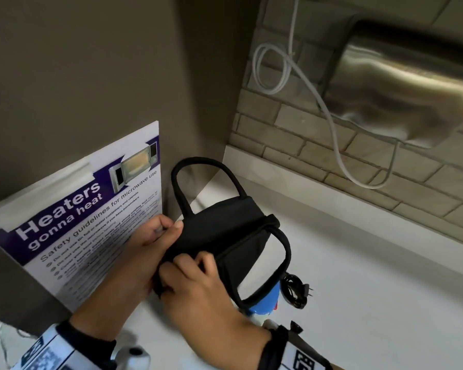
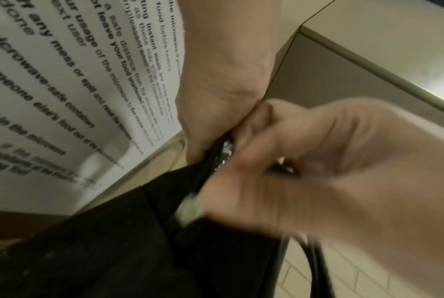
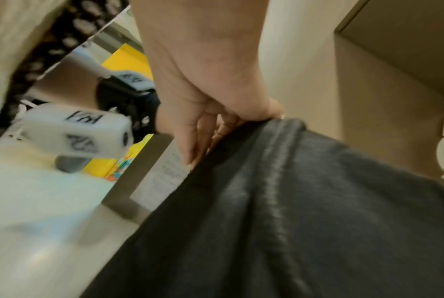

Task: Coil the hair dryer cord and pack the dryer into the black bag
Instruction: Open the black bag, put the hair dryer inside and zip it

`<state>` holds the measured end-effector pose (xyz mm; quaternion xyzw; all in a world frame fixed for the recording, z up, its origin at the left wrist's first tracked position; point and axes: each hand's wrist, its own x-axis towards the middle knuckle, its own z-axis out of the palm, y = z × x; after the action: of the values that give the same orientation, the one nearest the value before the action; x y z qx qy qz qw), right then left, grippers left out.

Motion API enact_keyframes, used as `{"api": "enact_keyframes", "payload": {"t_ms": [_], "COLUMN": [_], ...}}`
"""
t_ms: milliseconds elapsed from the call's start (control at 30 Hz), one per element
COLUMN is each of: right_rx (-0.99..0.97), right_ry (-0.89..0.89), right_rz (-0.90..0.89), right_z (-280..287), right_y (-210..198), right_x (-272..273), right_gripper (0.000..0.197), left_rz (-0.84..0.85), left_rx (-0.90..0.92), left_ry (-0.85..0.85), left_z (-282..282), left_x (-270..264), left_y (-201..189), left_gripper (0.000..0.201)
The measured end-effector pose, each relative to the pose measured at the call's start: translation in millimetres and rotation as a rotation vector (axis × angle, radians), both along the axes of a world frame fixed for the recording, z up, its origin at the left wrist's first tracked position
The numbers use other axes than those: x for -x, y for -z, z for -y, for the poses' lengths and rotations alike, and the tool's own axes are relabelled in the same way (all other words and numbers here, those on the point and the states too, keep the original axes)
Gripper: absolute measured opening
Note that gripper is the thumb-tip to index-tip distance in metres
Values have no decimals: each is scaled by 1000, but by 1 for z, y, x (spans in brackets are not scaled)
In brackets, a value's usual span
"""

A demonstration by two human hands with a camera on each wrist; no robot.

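Observation:
I hold the black bag (image 1: 233,225) above the white counter with both hands, its two loop handles hanging free. My left hand (image 1: 171,228) grips the bag's left end, thumb on top. My right hand (image 1: 195,263) pinches the bag's near edge beside it. In the left wrist view my left hand (image 2: 216,113) and the blurred right hand (image 2: 305,161) meet at the bag's zipper (image 2: 226,149). In the right wrist view my right hand (image 3: 203,141) curls over the fabric edge of the bag (image 3: 305,201). The blue and white hair dryer (image 1: 265,303) lies mostly hidden under the bag, its coiled black cord (image 1: 296,289) and plug beside it.
A microwave safety poster (image 1: 91,222) hangs on the brown panel to the left. A steel wall unit (image 1: 412,84) with a looping white cable (image 1: 329,121) is mounted on the brick wall behind. The white counter (image 1: 372,303) stretches right.

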<state>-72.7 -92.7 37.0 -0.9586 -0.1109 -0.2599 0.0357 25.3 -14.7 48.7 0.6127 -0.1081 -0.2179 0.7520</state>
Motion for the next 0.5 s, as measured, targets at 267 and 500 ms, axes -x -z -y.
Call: {"api": "enact_keyframes", "payload": {"t_ms": [267,500], "right_rx": [-78,-116], "right_ry": [219,151], "right_rz": [-90,-482], "right_z": [8,40], "right_y": [-13,-38], "right_x": [7,24], "right_gripper": [33,56], "left_rz": [96,395], "left_rx": [-102,-399], "left_ry": [-58,-212], "left_z": [-7,-12], "left_x": [-15,-15], "left_y": [1,4], "left_gripper": [17,7]}}
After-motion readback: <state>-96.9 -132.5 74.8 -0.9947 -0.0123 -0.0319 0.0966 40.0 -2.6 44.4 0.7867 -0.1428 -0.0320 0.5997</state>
